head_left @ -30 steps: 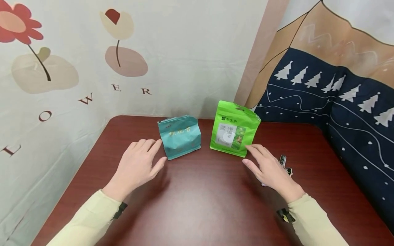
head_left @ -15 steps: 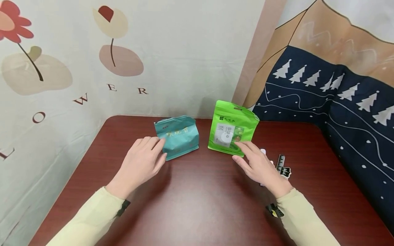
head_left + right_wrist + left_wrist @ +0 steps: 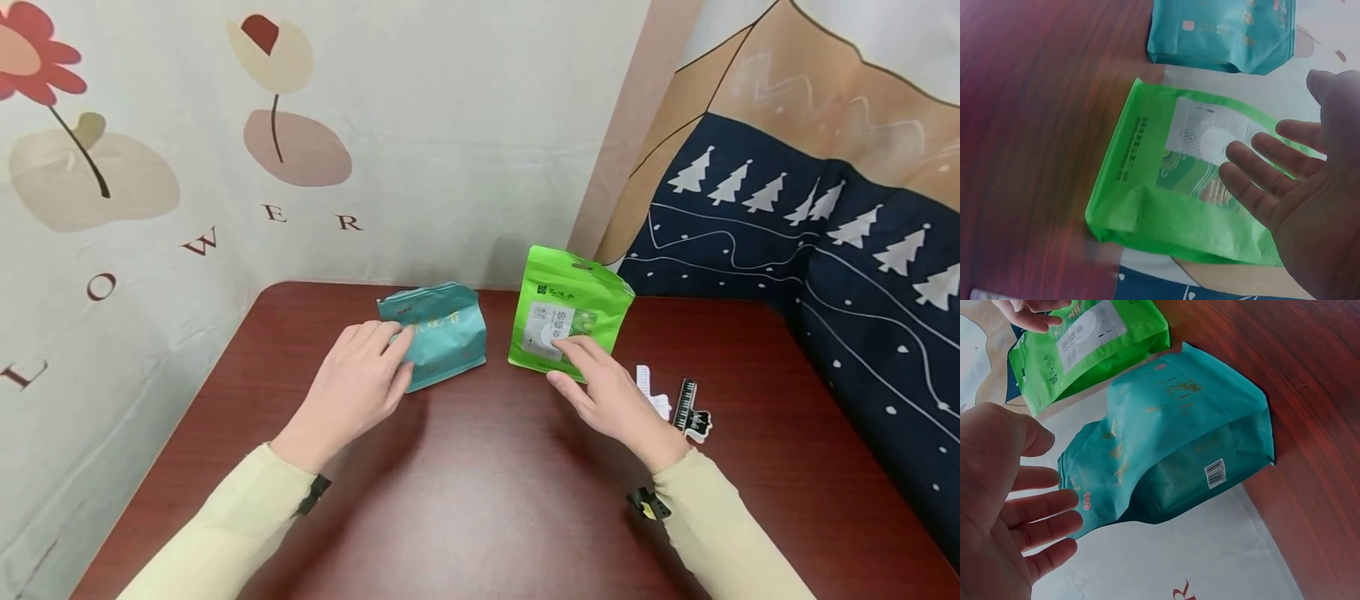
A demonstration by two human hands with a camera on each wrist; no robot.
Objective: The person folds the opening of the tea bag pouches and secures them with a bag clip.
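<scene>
A teal pouch [image 3: 446, 337] with gold lettering stands at the back of the table, its top slumped. To its right is a taller green pouch [image 3: 573, 308] with a white label and a hang hole. My left hand [image 3: 358, 379] hovers just in front of the teal pouch's left side; in the left wrist view its fingers [image 3: 1047, 515] are spread and hold nothing. My right hand [image 3: 611, 400] is before the green pouch and overlaps its lower right in the head view. Its fingers [image 3: 1260, 165] are extended, with nothing between them.
On the dark red wooden table [image 3: 480, 500], right of my right hand, lie a white clip [image 3: 654, 396] and a black clip [image 3: 690, 412] with piano-key handle. Behind the table hang a flower-print cloth [image 3: 450, 125] and a navy cloth [image 3: 735, 225] with trees.
My right hand has moved left across the front of the green pouch, uncovering the clips. My left hand has shifted slightly right and up toward the teal pouch. Both pouches stay put.
</scene>
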